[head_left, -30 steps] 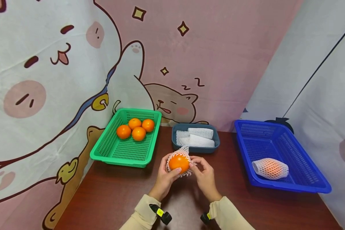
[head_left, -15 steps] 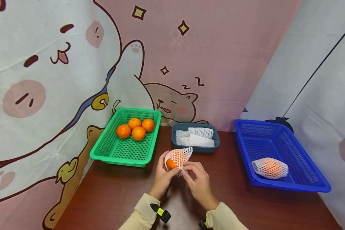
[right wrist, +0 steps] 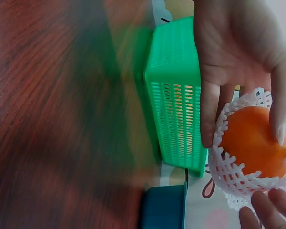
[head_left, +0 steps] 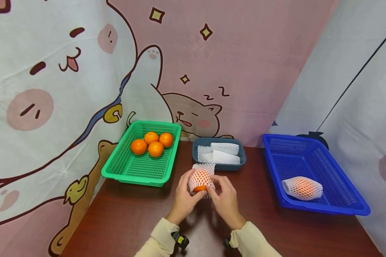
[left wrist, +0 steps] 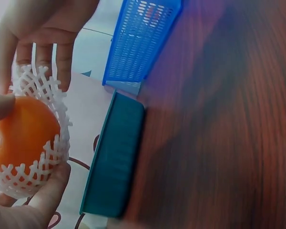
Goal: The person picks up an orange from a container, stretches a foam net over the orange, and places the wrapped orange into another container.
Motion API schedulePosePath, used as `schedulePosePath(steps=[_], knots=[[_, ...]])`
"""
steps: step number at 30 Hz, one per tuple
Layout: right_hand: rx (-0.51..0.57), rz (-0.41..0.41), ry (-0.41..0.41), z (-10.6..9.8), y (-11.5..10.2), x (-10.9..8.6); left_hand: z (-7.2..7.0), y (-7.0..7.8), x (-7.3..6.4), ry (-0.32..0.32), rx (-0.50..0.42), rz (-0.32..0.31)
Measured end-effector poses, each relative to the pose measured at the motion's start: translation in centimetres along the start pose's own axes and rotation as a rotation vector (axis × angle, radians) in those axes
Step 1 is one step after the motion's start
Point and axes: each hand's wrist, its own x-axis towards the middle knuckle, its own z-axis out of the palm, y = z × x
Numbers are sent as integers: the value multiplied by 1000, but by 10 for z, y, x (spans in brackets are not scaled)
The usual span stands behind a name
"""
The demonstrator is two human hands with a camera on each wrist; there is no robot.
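Note:
An orange (left wrist: 24, 131) sits partly inside a white foam net sleeve (head_left: 202, 175), its bare face showing at the sleeve's open end. My left hand (head_left: 184, 196) grips the orange and net from the left, fingers curled round the outside of the mesh. From the other side my right hand (head_left: 226, 200) pinches the sleeve's edge, with its thumb on the bare fruit in the right wrist view and its fingers outside the net. Both hands hold the fruit above the table, in front of a dark blue-grey bin (head_left: 218, 166) with several white net sleeves (head_left: 226, 157).
A green basket (head_left: 135, 178) with several oranges (head_left: 156, 149) stands at the back left. On the right, a blue basket (head_left: 289, 153) holds one orange in a net sleeve (head_left: 303, 188). The brown table (head_left: 132, 221) meets a cartoon-printed cloth (head_left: 251, 71) behind.
The sleeve has been shifted over the orange: its mesh now covers most of the fruit's upper side in the head view. The right hand has moved slightly upward along the net's edge.

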Motion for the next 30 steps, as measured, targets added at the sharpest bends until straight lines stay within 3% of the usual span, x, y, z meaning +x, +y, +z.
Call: schedulePosePath(steps=[8, 14, 16, 19, 22, 25, 27, 30], knots=[[55, -54, 44, 0, -4, -4, 4, -1, 0, 57, -71, -47], [116, -113, 29, 2, -10, -8, 3, -6, -1, 72, -82, -55], [139, -134, 5, 2, -11, -9, 2, -6, -1, 61, -124, -55], [203, -167, -12, -2, -10, -8, 0, -7, -1, 13, -307, -58], [253, -151, 35, -11, -7, -5, -2, -7, -1, -66, -516, -92], [255, -74, 65, -24, -2, 4, -6, -6, 0, -155, -601, -126], [281, 0, 6, -33, 2, 11, -9, -4, 0, -221, -621, -135], [407, 106, -185, -45, 10, 22, -13, 0, 0, -320, -663, -146]])
